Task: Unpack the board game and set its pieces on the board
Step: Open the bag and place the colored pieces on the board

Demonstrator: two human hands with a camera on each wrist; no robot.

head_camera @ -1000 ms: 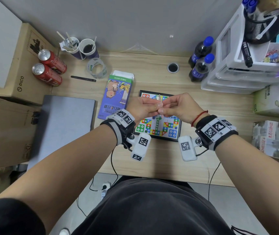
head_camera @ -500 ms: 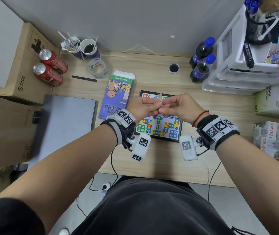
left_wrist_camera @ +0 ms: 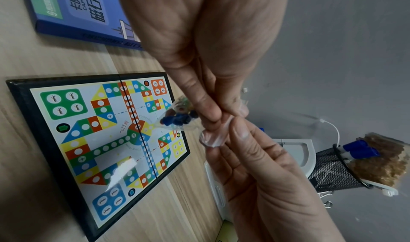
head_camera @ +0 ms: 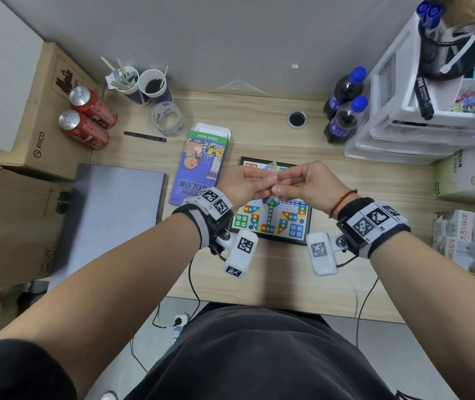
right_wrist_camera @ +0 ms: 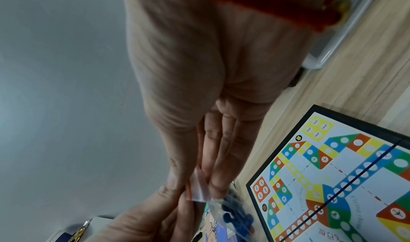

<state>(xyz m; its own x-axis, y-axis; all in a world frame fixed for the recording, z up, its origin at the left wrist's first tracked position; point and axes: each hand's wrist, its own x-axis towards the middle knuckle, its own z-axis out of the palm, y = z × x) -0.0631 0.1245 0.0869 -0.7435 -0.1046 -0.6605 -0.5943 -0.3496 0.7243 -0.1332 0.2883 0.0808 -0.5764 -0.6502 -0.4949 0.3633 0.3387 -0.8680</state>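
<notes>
The purple cardboard game box lies open-ended at the left, set aside. The left hand and right hand each pinch the small clear plastic bag of coloured pieces, seemingly prying its seal, above the unfolded black-framed colourful board so that spilled pieces land there.

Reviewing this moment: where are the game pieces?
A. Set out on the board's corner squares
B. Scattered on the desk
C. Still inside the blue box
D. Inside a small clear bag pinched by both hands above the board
D: the left hand and right hand both pinch the top of the clear bag, blue pieces showing inside, above the bare board.
</notes>
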